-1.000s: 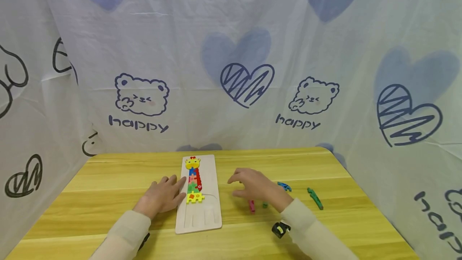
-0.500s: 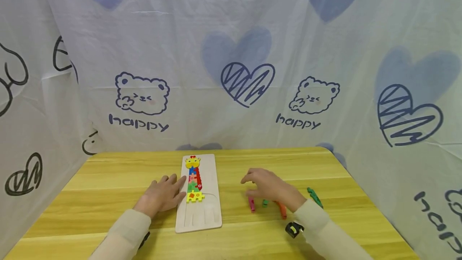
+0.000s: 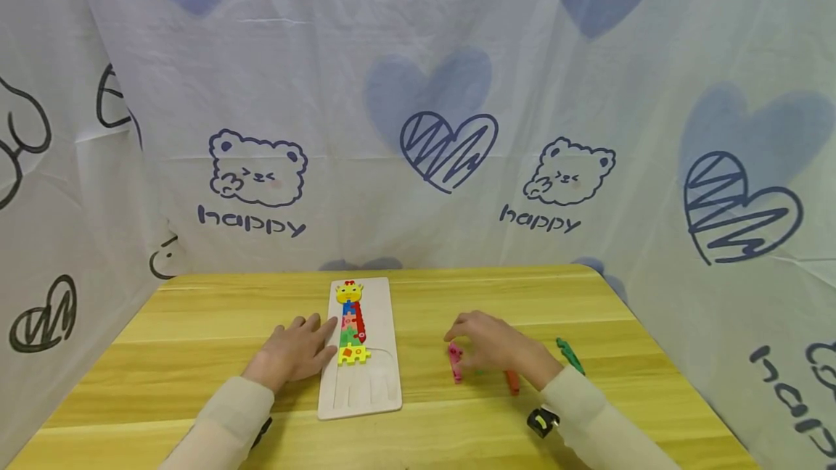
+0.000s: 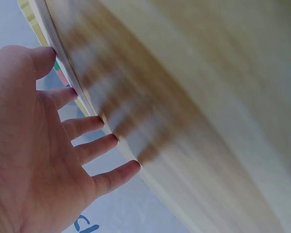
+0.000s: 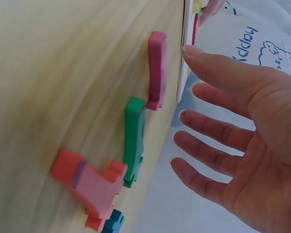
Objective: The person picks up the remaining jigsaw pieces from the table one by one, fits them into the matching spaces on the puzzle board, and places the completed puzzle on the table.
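Note:
A pale wooden puzzle board (image 3: 379, 310) carries a part-filled giraffe (image 3: 349, 294) made of coloured interlocking pieces. Its lower slots show bare wood. My left hand (image 3: 294, 350) lies against the board's left edge, fingers extended; in the left wrist view the fingertips meet that edge. My right hand (image 3: 499, 347) hovers over loose pieces at the board's right, fingers spread and loosely bent, holding nothing. Nearest to it is a pink puzzle piece (image 3: 455, 363). The right wrist view shows a green piece (image 5: 133, 141) and an orange piece (image 5: 89, 184) near that hand too.
Another green piece (image 3: 570, 355) lies farther right on the wooden table (image 3: 228, 310). A blue piece (image 5: 113, 221) shows beside the orange one in the right wrist view; the hand hides it from the head camera. A printed white curtain (image 3: 366, 238) stands behind the table.
My right hand has moved rightward away from the board and then lowered slightly over the pink piece. My left hand stays at the board's edge.

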{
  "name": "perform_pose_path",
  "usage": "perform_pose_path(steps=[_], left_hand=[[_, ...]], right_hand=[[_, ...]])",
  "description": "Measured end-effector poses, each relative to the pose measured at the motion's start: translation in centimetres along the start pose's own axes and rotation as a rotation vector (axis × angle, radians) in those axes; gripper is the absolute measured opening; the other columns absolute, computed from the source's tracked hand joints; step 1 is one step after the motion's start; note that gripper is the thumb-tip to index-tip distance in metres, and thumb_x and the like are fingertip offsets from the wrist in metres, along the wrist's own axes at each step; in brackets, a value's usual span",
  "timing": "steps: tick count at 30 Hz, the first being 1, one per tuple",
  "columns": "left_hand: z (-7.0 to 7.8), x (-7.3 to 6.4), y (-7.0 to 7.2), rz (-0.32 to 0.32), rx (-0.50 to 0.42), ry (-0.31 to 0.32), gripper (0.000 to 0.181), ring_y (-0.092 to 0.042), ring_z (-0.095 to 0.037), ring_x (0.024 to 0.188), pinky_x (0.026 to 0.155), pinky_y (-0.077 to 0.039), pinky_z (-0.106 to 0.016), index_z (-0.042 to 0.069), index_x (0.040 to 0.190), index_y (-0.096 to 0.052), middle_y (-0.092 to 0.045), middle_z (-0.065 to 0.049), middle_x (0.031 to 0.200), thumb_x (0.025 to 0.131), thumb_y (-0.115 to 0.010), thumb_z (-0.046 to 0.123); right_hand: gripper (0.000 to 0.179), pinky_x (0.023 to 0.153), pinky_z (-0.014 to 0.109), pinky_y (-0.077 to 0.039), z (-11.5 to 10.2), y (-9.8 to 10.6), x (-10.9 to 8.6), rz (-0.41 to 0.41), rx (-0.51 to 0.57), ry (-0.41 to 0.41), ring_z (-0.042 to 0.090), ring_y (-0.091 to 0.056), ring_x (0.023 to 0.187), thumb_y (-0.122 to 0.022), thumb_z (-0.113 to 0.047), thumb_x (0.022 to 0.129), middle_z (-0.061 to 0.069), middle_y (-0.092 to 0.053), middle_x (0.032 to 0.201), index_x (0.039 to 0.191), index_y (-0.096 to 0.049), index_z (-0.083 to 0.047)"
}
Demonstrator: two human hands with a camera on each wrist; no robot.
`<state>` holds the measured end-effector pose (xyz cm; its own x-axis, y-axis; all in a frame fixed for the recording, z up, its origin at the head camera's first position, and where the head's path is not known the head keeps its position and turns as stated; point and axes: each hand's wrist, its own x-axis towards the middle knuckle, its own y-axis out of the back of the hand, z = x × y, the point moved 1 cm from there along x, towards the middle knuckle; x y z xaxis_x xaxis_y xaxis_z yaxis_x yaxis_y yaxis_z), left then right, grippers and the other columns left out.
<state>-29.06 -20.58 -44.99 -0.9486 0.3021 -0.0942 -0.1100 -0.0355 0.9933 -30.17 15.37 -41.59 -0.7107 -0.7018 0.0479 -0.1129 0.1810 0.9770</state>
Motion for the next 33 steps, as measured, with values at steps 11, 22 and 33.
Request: perform_pose_path(steps=[11,22,33], left_hand=[[0.0,0.0,0.0,-0.009,-0.001,0.007,0.061,-0.045,-0.05,0.141,0.111,-0.037,-0.075,0.011,0.157,-0.043,-0.045,-0.025,0.158,0.106,-0.049,0.044],[-0.1,0.0,0.0,-0.002,0.01,0.0,0.061,-0.047,-0.049,0.139,0.11,-0.039,-0.074,0.011,0.157,-0.044,-0.046,-0.025,0.156,0.106,-0.05,0.044],[-0.1,0.0,0.0,-0.008,0.005,0.006,0.062,-0.045,-0.049,0.142,0.112,-0.037,-0.074,0.011,0.158,-0.043,-0.044,-0.025,0.158,0.106,-0.049,0.044]], right_hand=[[0.042,0.094,0.042,-0.058,0.7,-1.1,-0.4,-0.006,-0.014,0.045,0.025,-0.065,0.108,-0.088,-0.033,0.082,0.006,-0.072,0.119,0.116,-0.076,-0.01],[0.048,0.092,0.041,-0.057,0.7,-1.5,-0.3,-0.072,0.024,0.022,0.023,-0.061,0.11,-0.087,-0.037,0.083,0.006,-0.069,0.126,0.122,-0.075,-0.013],[0.049,0.093,0.038,-0.056,0.6,-1.7,-0.3,-0.083,0.038,0.006,0.02,-0.059,0.11,-0.086,-0.038,0.083,0.002,-0.068,0.123,0.124,-0.074,-0.014]])
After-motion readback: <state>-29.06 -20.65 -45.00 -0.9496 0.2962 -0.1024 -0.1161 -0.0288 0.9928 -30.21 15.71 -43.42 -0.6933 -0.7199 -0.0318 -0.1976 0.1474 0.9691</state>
